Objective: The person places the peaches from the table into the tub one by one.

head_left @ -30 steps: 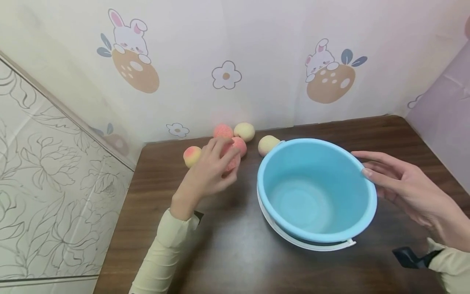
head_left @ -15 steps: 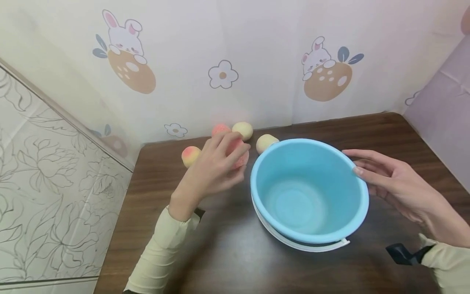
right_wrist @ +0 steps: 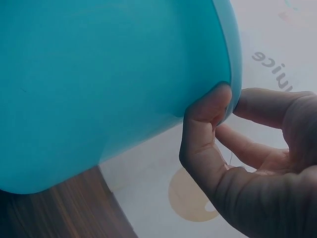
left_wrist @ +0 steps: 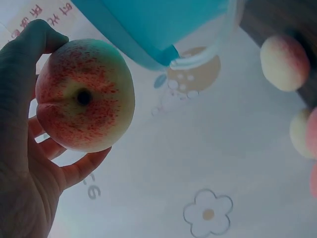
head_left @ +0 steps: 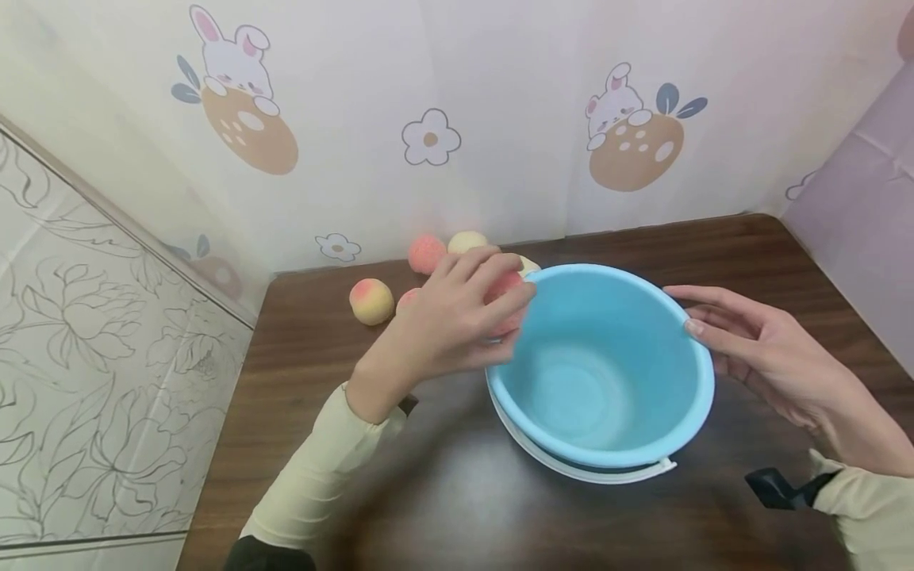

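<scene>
My left hand (head_left: 453, 317) holds a red-flecked peach (left_wrist: 86, 96), its fingers curled round it. In the head view this hand overlaps the left rim of a light blue bucket (head_left: 614, 458), and the peach is mostly hidden behind the fingers. My right hand (head_left: 774, 361) pinches the bucket's right rim, with the thumb at the lip and the other fingers outside. No fruit shows inside the bucket. A white handle (head_left: 564, 468) hangs down along its near side.
Several peaches lie at the back of the brown wooden table (head_left: 300, 349): a yellow-red one (head_left: 371, 301), a pink one (head_left: 427, 254), and a pale one (head_left: 467, 241). Others are partly covered by the left hand. A patterned wall (head_left: 514, 143) stands right behind them.
My left hand has lifted the peach from the group and carried it right to the bucket's rim. The bucket has shifted slightly left in view, with my right hand still on its rim.
</scene>
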Motion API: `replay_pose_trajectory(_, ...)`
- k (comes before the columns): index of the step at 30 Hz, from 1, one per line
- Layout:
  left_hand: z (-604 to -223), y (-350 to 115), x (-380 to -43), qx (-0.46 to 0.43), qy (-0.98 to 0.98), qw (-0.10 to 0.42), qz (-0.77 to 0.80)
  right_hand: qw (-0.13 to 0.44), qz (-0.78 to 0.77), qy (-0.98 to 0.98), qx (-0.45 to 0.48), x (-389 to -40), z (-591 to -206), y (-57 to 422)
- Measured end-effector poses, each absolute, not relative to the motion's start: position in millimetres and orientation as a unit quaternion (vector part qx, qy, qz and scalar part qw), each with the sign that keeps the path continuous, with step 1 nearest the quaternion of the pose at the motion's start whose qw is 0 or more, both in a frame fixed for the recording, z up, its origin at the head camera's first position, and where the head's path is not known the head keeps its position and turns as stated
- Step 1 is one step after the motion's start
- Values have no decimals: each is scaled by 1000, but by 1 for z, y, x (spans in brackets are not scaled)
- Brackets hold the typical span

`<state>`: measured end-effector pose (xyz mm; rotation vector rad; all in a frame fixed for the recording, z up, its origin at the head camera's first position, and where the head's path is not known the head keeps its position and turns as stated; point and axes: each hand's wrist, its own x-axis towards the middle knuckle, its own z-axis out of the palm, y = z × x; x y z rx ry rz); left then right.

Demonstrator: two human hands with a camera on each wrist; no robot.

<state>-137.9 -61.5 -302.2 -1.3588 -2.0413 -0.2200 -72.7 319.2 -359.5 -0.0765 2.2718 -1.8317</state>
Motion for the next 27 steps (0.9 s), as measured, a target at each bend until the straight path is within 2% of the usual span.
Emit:
replay_pose_trajectory(12,-308,-33,-133,-577,-766,282,-31,113,-635,764,-31,-73,-360,320)
replay_pose_trajectory(27,-310,-9,-134,-630,-763,143,7,114,-623,774,-30,-73,-362,321)
